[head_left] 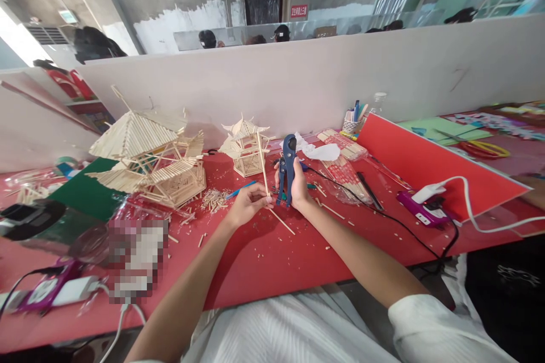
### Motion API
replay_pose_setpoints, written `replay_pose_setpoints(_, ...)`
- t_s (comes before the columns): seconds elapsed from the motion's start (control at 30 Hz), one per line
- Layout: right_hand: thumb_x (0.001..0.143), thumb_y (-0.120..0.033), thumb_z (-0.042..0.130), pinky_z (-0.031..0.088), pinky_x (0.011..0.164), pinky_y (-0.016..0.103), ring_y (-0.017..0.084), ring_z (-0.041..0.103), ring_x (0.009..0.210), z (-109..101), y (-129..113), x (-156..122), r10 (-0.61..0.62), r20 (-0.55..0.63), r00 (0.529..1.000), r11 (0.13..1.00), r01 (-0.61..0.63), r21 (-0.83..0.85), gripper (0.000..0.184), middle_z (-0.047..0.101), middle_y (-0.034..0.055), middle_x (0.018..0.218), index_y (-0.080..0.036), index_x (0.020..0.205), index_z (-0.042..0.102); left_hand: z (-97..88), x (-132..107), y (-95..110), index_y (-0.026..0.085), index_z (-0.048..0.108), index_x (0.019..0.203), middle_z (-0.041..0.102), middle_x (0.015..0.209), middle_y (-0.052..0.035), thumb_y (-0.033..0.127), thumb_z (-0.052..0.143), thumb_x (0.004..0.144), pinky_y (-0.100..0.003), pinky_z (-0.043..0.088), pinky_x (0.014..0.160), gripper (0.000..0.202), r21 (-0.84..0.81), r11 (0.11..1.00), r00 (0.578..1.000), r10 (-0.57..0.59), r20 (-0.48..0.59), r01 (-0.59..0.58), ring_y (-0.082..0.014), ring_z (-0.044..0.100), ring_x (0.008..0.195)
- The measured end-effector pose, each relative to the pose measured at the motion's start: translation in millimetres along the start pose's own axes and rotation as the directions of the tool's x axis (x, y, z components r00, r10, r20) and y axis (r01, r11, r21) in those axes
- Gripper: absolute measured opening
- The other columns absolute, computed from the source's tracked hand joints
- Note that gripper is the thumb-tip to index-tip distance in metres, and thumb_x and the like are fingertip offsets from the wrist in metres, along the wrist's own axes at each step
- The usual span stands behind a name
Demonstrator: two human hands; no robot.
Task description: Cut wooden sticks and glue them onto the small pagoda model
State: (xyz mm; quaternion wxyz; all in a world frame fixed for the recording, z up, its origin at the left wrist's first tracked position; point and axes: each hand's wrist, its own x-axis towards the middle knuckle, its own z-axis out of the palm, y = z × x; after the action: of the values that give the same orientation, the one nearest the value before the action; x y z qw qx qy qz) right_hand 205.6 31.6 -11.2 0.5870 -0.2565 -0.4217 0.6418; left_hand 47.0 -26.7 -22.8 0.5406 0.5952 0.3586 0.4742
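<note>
My left hand [248, 203] pinches a thin wooden stick [263, 161] and holds it upright over the red table [264, 255]. My right hand [297, 184] is wrapped round the handles of a blue cutter [288, 167], whose head stands just right of the stick. A second loose stick [281, 222] lies on the table under my hands. Behind them stands a small stick-built pavilion [246, 150]. A larger stick-built house [149, 159] stands to the left.
Stick offcuts [215, 199] litter the table. Packs of chopsticks [343, 161] and white tissue [319, 151] lie at right. A purple glue gun [423, 210] with a black cord sits far right beside a red board [426, 161]. A grey partition [298, 79] backs the table; people sit beyond it.
</note>
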Motion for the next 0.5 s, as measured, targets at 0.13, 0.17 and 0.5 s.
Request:
replay_pose_setpoints(0.13, 0.078, -0.087, 0.049, 0.04, 0.039, 0.029, 0.017, 0.054, 0.046, -2.0, 0.7, 1.7, 0.0, -0.004, 1.0, 1.0, 0.0, -0.001, 0.064, 0.055, -0.0014, 0.053, -0.024, 0.089, 0.059, -0.3, 0.4, 0.0, 0.016, 0.061, 0.082, 0.075, 0.077, -0.0034, 0.049, 0.09, 0.067, -0.028, 0.061, 0.068, 0.047, 0.004, 1.0, 1.0, -0.007, 0.001, 0.007, -0.0153, 0.072, 0.068)
replay_pose_setpoints(0.17, 0.079, -0.087, 0.048, 0.038, 0.039, 0.028, 0.017, 0.052, 0.044, -2.7, 1.6, 2.0, -0.001, -0.002, 1.0, 1.0, 0.001, -0.001, 0.065, 0.054, -0.002, 0.053, -0.024, 0.089, 0.059, -0.2, 0.4, 0.0, 0.016, 0.061, 0.082, 0.075, 0.077, -0.0032, 0.049, 0.09, 0.067, -0.028, 0.061, 0.068, 0.047, 0.005, 1.0, 1.0, -0.01, 0.006, 0.01, -0.0151, 0.072, 0.067)
replay_pose_setpoints(0.5, 0.079, -0.091, 0.043, 0.033, 0.037, 0.028, 0.013, 0.04, 0.038, 0.0, 10.2, -4.1, 0.017, 0.036, 0.999, 0.999, -0.016, -0.045, 0.069, 0.05, -0.0042, 0.048, -0.024, 0.086, 0.059, 4.6, -0.4, -0.5, 0.015, 0.06, 0.083, 0.074, 0.075, -0.0031, 0.048, 0.09, 0.068, -0.028, 0.06, 0.068, 0.046, -0.01, 1.0, 0.999, -0.002, 0.055, 0.002, -0.0154, 0.071, 0.064)
